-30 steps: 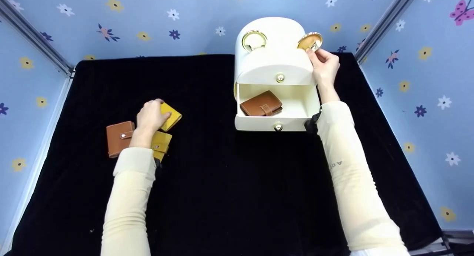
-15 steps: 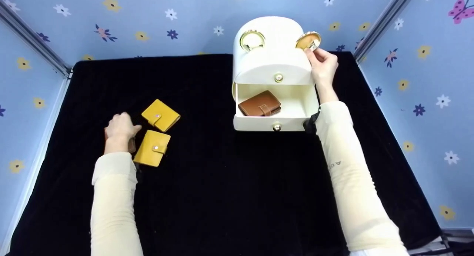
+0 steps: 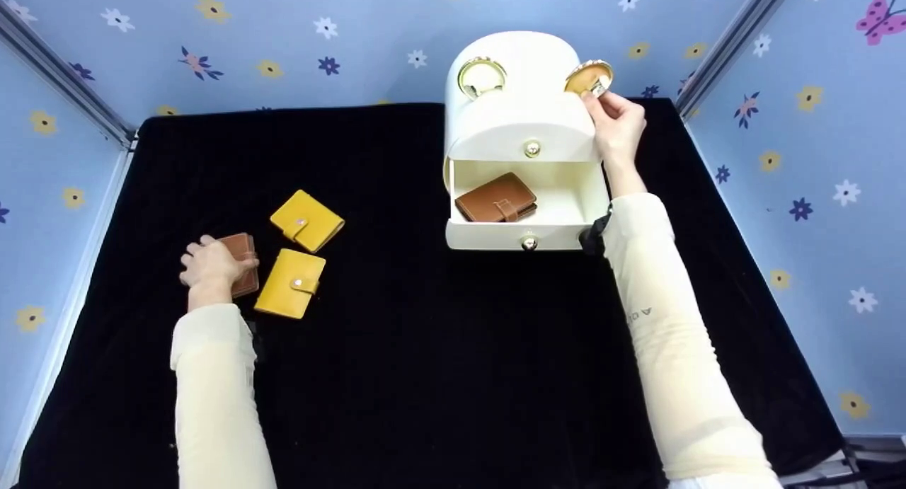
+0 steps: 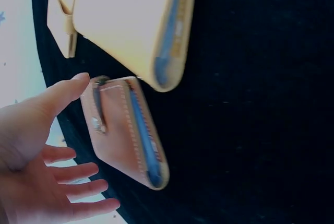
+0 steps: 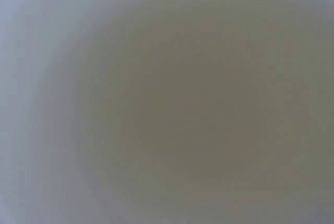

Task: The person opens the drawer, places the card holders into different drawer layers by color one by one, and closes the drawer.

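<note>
My left hand [image 3: 211,269] is over a brown wallet [image 3: 244,262] on the black cloth. In the left wrist view, its thumb lies near the wallet's snap strap [image 4: 98,104] and its fingers are spread; whether the thumb touches cannot be told. Two yellow wallets, an upper one [image 3: 315,223] and a lower one [image 3: 287,280], lie just right of it. My right hand [image 3: 620,129] pinches the gold-rimmed right ear [image 3: 593,75] of a white drawer box [image 3: 524,107]. The right wrist view is only a blur.
The box's lower drawer [image 3: 495,236] stands pulled out, with another brown wallet [image 3: 501,197] inside. Its upper drawer [image 3: 495,148] is closed. Flower-patterned blue walls [image 3: 389,36] surround the black-covered table [image 3: 396,376] at the back and sides.
My left hand has left the upper yellow wallet and moved left and down to the brown wallet. The right hand has stayed on the box's ear.
</note>
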